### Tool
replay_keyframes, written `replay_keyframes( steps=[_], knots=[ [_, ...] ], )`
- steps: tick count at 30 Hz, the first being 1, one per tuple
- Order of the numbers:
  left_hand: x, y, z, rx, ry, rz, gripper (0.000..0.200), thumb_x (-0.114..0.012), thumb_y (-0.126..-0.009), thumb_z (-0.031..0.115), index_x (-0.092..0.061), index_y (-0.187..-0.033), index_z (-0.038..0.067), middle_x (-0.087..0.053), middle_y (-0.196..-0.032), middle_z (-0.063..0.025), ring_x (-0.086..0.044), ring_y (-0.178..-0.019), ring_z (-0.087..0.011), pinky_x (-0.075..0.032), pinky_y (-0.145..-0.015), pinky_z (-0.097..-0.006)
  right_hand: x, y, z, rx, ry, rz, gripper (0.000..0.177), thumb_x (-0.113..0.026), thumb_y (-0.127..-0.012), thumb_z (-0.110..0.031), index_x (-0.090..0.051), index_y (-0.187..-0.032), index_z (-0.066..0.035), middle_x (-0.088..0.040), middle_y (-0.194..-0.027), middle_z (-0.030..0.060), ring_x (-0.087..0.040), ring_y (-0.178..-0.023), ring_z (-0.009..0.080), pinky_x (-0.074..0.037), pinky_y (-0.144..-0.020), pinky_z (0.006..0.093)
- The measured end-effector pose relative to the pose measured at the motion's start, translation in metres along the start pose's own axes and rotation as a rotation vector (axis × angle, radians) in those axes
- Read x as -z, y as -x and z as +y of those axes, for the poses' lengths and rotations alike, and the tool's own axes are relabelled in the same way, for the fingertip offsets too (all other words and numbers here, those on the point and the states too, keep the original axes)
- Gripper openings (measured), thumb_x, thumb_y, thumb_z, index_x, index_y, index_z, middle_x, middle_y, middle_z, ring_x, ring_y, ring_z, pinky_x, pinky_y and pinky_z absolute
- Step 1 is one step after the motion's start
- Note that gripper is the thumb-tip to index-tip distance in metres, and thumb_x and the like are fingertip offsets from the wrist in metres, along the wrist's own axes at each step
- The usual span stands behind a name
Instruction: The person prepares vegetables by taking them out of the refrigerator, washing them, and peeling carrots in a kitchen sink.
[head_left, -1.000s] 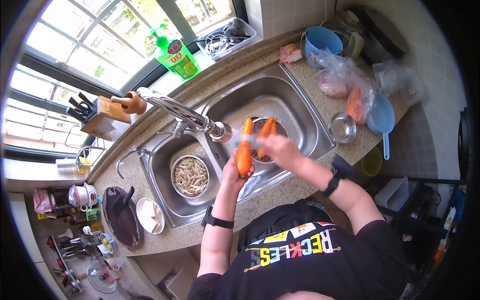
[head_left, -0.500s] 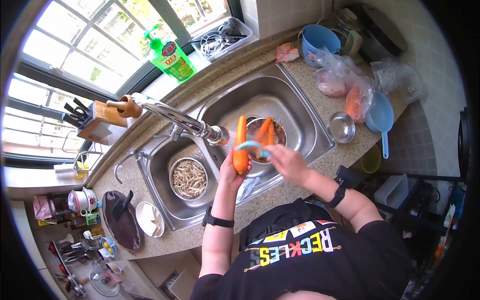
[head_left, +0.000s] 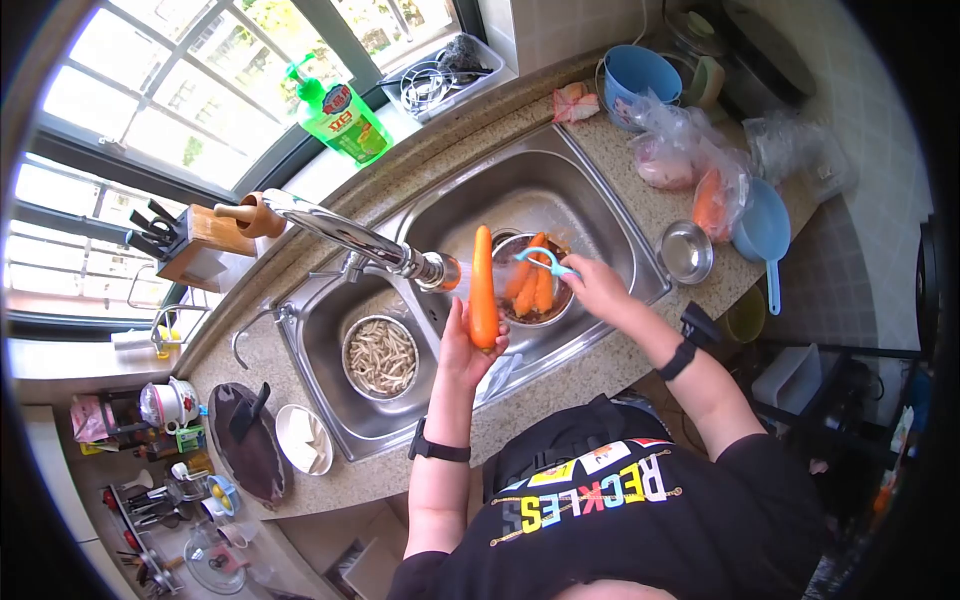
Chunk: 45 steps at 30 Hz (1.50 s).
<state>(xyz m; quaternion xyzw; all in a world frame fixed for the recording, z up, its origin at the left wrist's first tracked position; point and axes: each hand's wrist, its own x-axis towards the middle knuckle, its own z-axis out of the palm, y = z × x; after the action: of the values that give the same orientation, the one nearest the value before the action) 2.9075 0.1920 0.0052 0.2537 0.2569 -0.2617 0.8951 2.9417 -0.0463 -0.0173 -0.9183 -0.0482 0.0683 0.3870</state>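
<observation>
Upright in my left hand (head_left: 467, 350) is a large orange carrot (head_left: 483, 290), its lower end wrapped by my fingers. My right hand (head_left: 592, 287) grips the handle of a light blue peeler (head_left: 544, 260), whose head sits to the right of the carrot, apart from it. Below the peeler, more carrots (head_left: 540, 290) lie in a round metal bowl (head_left: 541, 322) in the larger sink basin (head_left: 610, 235). The chrome faucet (head_left: 430, 268) reaches over from the left, with water running beside the carrot.
In the smaller basin stands a metal bowl of pale, finger-like pieces (head_left: 380, 357). A white bowl (head_left: 303, 440) and a dark board (head_left: 245, 455) rest on the left counter. On the right counter are a small metal bowl (head_left: 686, 252), bagged food (head_left: 672, 160) and a blue strainer (head_left: 763, 230).
My right hand and the peeler have moved right, away from the carrot. In my left hand the carrot now shows its whole front, slightly more upright.
</observation>
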Motion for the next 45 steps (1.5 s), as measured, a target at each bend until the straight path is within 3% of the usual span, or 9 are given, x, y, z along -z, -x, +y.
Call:
replay_keyframes(
  steps=[10, 13, 16, 20, 24, 32, 36, 40, 45],
  knots=[
    [0.009, -0.013, -0.007, 0.121, -0.006, 0.072, 0.046, -0.030, -0.094, 0.046, -0.047, -0.103, 0.003, -0.052, -0.070, -0.0129, -0.048, -0.050, -0.0209, -0.036, -0.040, -0.0265, -0.010, 0.021, -0.048, 0.579, 0.192, 0.141, 0.029, -0.058, -0.081, -0.018, -0.055, -0.110, -0.012, -0.056, -0.077, 0.0083, -0.059, -0.070, 0.0241, -0.049, -0.058, 0.0338],
    [0.005, -0.004, -0.011, 0.094, -0.132, -0.018, 0.045, -0.029, -0.095, 0.044, -0.046, -0.105, 0.003, -0.052, -0.069, -0.0130, -0.048, -0.049, -0.0204, -0.034, -0.039, -0.0247, -0.011, -0.026, -0.024, 0.280, 0.181, 0.213, 0.027, -0.054, -0.083, -0.016, -0.055, -0.109, -0.009, -0.059, -0.079, 0.0108, -0.061, -0.071, 0.0288, -0.050, -0.061, 0.0388],
    [0.008, 0.002, -0.009, 0.073, -0.061, -0.121, 0.049, -0.029, -0.094, 0.046, -0.046, -0.112, 0.003, -0.051, -0.073, -0.0115, -0.048, -0.051, -0.0189, -0.035, -0.039, -0.0241, -0.008, -0.044, 0.019, -0.078, 0.605, -0.499, 0.021, -0.050, -0.086, -0.019, -0.055, -0.105, -0.010, -0.062, -0.085, 0.0135, -0.060, -0.079, 0.0333, -0.047, -0.065, 0.0417],
    [0.006, 0.001, -0.005, 0.024, 0.000, -0.141, 0.056, -0.034, -0.092, 0.051, -0.043, -0.121, 0.004, -0.051, -0.077, -0.0101, -0.047, -0.053, -0.0149, -0.037, -0.040, -0.0214, -0.003, -0.008, 0.006, -0.102, 0.322, -0.495, 0.022, -0.052, -0.085, -0.018, -0.055, -0.104, -0.008, -0.062, -0.087, 0.0141, -0.060, -0.081, 0.0332, -0.047, -0.068, 0.0436],
    [0.009, -0.011, -0.005, 0.009, 0.029, -0.059, 0.054, -0.036, -0.091, 0.050, -0.046, -0.115, 0.003, -0.051, -0.079, -0.0091, -0.049, -0.058, -0.0161, -0.043, -0.048, -0.0212, -0.001, 0.018, -0.032, 0.171, -0.094, 0.249, 0.022, -0.050, -0.087, -0.017, -0.053, -0.107, -0.009, -0.060, -0.092, 0.0135, -0.059, -0.080, 0.0335, -0.047, -0.064, 0.0414],
    [0.013, -0.006, -0.011, 0.004, -0.115, -0.057, 0.032, -0.035, -0.095, 0.037, -0.043, -0.109, 0.010, -0.052, -0.077, -0.0134, -0.052, -0.054, -0.0234, -0.041, -0.044, -0.0281, -0.015, 0.009, -0.029, 0.483, 0.204, 0.100, 0.027, -0.055, -0.083, -0.016, -0.055, -0.109, -0.012, -0.059, -0.080, 0.0090, -0.060, -0.071, 0.0284, -0.049, -0.057, 0.0376],
    [-0.001, 0.011, -0.017, 0.014, -0.127, -0.116, 0.034, -0.036, -0.094, 0.040, -0.044, -0.110, 0.011, -0.052, -0.078, -0.0134, -0.049, -0.052, -0.0207, -0.040, -0.043, -0.0263, -0.013, -0.038, 0.031, -0.070, 0.465, -0.241, 0.021, -0.055, -0.082, -0.022, -0.058, -0.100, -0.011, -0.063, -0.086, 0.0119, -0.062, -0.077, 0.0312, -0.048, -0.062, 0.0437],
    [-0.004, 0.011, -0.015, 0.011, -0.048, 0.009, 0.037, -0.035, -0.094, 0.043, -0.044, -0.113, 0.012, -0.052, -0.083, -0.0129, -0.052, -0.063, -0.0211, -0.042, -0.046, -0.0267, -0.009, -0.006, 0.028, -0.108, 0.329, -0.299, 0.019, -0.053, -0.084, -0.024, -0.058, -0.095, -0.010, -0.063, -0.090, 0.0139, -0.061, -0.080, 0.0329, -0.047, -0.066, 0.0447],
    [0.006, -0.003, -0.011, 0.049, 0.129, -0.065, 0.040, -0.038, -0.093, 0.045, -0.044, -0.110, 0.009, -0.050, -0.081, -0.0109, -0.049, -0.066, -0.0207, -0.041, -0.047, -0.0250, -0.002, 0.029, -0.025, 0.144, -0.117, 0.239, 0.024, -0.052, -0.086, -0.019, -0.053, -0.109, -0.010, -0.060, -0.090, 0.0135, -0.059, -0.079, 0.0328, -0.047, -0.065, 0.0417]
  ],
)
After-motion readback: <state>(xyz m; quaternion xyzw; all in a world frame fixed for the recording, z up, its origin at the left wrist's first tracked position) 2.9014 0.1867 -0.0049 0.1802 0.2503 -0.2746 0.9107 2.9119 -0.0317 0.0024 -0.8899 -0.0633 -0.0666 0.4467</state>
